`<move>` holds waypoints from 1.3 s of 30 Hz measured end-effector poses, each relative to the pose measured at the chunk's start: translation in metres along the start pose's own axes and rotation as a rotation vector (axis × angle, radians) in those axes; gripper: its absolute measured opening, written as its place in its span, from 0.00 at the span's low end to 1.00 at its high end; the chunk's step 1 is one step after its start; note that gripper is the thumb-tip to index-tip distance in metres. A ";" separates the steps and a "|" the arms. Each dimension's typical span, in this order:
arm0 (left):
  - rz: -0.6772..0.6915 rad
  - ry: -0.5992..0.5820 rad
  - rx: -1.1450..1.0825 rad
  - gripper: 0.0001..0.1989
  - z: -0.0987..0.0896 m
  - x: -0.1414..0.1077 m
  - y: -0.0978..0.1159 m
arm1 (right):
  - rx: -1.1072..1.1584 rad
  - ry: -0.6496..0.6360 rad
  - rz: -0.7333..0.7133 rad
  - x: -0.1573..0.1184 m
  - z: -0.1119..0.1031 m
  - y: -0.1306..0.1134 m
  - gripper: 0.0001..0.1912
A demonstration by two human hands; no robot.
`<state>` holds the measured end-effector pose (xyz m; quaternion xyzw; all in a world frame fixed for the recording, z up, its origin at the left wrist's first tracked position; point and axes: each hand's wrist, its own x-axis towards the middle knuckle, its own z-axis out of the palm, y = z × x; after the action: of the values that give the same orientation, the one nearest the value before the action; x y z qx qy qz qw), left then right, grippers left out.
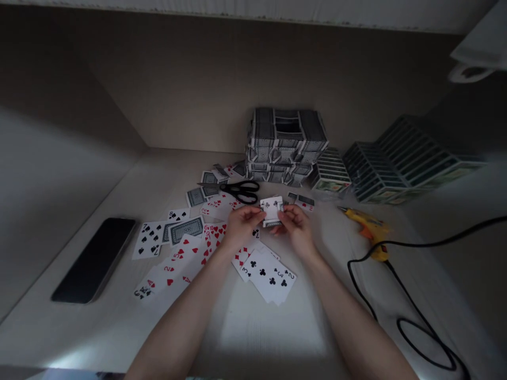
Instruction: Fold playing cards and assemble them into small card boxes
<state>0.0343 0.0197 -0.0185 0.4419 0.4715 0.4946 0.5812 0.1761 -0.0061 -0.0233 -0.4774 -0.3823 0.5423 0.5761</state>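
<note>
a: where is the folded card [271, 208]?
b: up between the 2 hands, in front of the person, on the near side of the scissors [231, 187].

a: how does the grip stand?
b: narrow on both sides. the left hand [240, 226] pinches the card's left edge between thumb and fingers, and the right hand [298, 228] pinches the right edge the same way.

a: which way does it point?
b: its white face is turned up toward the person, with 2 club pips along the far edge and a patterned strip at the near edge. fingertips cover the sides, so i can't tell which way its long axis runs.

a: and around it?
b: the scissors lie with blades pointing left and handles right. beyond them stands a boxy structure of cards [263, 126]. on the counter [253, 332], club cards [273, 279] lie slantwise between the forearms, and a black phone [95, 261] lies at far left, its long axis slanting away to the right. the yellow glue gun [366, 222], on the right, points its nozzle away and leftward.
</note>
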 end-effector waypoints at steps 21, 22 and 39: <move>-0.148 -0.056 -0.111 0.12 -0.004 -0.001 0.007 | -0.077 -0.018 -0.024 -0.003 -0.001 0.004 0.13; -0.134 -0.042 -0.087 0.12 -0.004 -0.001 0.008 | -0.090 -0.021 -0.032 -0.004 -0.001 0.004 0.13; 0.130 -0.013 0.188 0.07 0.002 -0.006 -0.004 | -0.094 -0.075 0.005 -0.009 0.007 -0.002 0.12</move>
<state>0.0368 0.0133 -0.0213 0.5274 0.4825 0.4820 0.5067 0.1688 -0.0140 -0.0187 -0.4842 -0.4275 0.5426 0.5370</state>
